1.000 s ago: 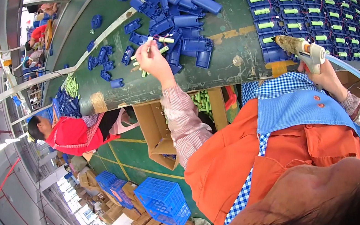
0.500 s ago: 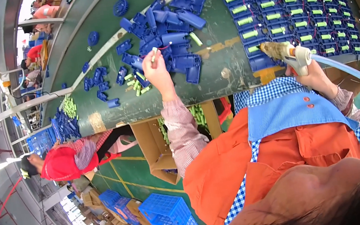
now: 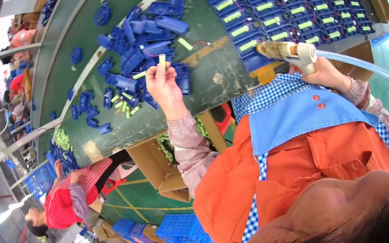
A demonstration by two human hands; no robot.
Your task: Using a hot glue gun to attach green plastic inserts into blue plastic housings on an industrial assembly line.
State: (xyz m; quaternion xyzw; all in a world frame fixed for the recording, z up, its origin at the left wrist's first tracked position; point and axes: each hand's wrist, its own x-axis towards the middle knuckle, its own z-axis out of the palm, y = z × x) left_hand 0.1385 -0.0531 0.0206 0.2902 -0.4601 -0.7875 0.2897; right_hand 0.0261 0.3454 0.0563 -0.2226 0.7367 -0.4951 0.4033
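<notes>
My left hand (image 3: 164, 88) is raised over the near part of the bench. Its thumb and fingers pinch a light green battery cell (image 3: 162, 60), which points upward with thin red wire close by. Just beyond it lies a heap of blue plastic shells (image 3: 142, 29), with a loose green cell (image 3: 185, 44) at its right. My right hand (image 3: 323, 73) is wrapped round the handle of a white glue gun (image 3: 303, 54). The gun's brown, stained nozzle end meets the lower left corner of rows of blue shells (image 3: 245, 59), each bearing a green cell and wires.
Small green cells (image 3: 127, 110) and small blue parts (image 3: 86, 101) are scattered left of the heap. An open cardboard box (image 3: 153, 162) stands below the bench edge. A co-worker in red (image 3: 65, 207) sits at the left. Blue crates (image 3: 185, 232) stand on the floor.
The whole view has shifted, so the bench appears further left. In my left hand the green cell now stands out clearly above the fingertips. The glue gun stays at the corner of the rows.
</notes>
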